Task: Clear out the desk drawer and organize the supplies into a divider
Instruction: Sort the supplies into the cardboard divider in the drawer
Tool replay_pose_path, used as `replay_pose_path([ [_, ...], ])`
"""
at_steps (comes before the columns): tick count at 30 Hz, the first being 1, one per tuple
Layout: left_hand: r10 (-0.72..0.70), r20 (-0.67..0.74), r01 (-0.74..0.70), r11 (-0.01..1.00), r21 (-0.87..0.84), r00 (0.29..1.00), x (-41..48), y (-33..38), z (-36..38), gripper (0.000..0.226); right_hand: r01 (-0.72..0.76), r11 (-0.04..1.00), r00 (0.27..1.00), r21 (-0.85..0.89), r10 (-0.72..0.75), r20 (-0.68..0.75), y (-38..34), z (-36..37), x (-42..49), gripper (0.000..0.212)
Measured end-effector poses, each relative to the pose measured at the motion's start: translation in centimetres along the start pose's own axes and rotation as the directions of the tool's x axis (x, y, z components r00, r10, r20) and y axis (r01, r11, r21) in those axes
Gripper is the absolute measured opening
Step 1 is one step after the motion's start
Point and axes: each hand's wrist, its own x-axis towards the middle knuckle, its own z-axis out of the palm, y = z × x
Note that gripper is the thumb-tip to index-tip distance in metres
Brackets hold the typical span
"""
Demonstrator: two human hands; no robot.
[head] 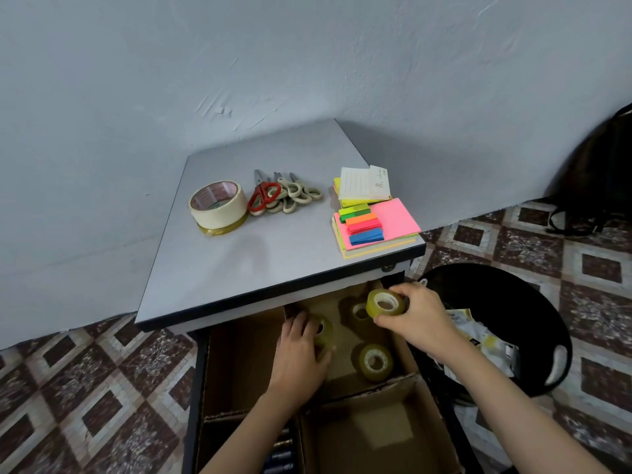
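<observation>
tape roll (218, 200) core print blurred, notepad (379, 182) print illegible

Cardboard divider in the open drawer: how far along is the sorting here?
Done: two small yellowish tape rolls lie in the rear right compartment of the brown cardboard divider. In hand: the right hand holds a third roll above it, the left hand grips a fourth roll inside it. Left: the big cream masking tape roll, the scissors pile and the coloured sticky-note pads sit on the grey desk top.
</observation>
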Motion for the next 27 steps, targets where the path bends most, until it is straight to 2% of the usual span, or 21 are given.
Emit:
replay_pose_path([
  [2, 0.043, -0.009, -0.044, 0.997, -0.07, 0.999, -2.7, -0.6, 0.1, 0.063, -0.034, 0.999, 0.999, 0.037, 0.034, -0.001, 0.1, -0.1, -0.1, 0.038],
  [7, 0.086, 0.055, -0.087, 0.996, 0.029, 0.995, -6.0, -3.7, -0.4, 0.072, -0.038, 0.999, 0.995, -0.003, 0.038, 0.091, -0.2, 0.7, -2.1, 0.04],
  [10, 0.112, 0.059, -0.116, 0.991, 0.068, 0.992, -5.9, -4.1, -0.6, 0.076, 0.014, 0.995, 0.992, -0.102, -0.001, 0.128, -0.8, 1.7, -3.2, 0.042],
  [13, 0.122, 0.053, -0.124, 0.991, 0.052, 0.991, -5.4, -3.6, -0.9, 0.075, 0.061, 0.972, 0.992, -0.227, -0.033, 0.123, -0.9, 2.5, -2.4, 0.031],
  [18, 0.139, 0.089, -0.141, 0.99, 0.014, 0.986, -5.3, -3.5, -1.4, 0.074, 0.04, 0.852, 0.995, -0.522, 0.016, 0.103, -1.9, 4.9, -1.0, 0.033],
  [23, 0.126, 0.145, -0.128, 0.992, 0.007, 0.981, -5.5, -3.6, -1.5, 0.074, -0.023, 0.799, 0.996, -0.6, 0.067, 0.052, -2.0, 6.6, -0.2, 0.026],
  [27, 0.125, 0.157, -0.129, 0.992, 0.01, 0.98, -5.6, -3.6, -1.7, 0.074, -0.023, 0.771, 0.996, -0.637, 0.072, 0.05, -2.0, 7.3, 0.4, 0.033],
])
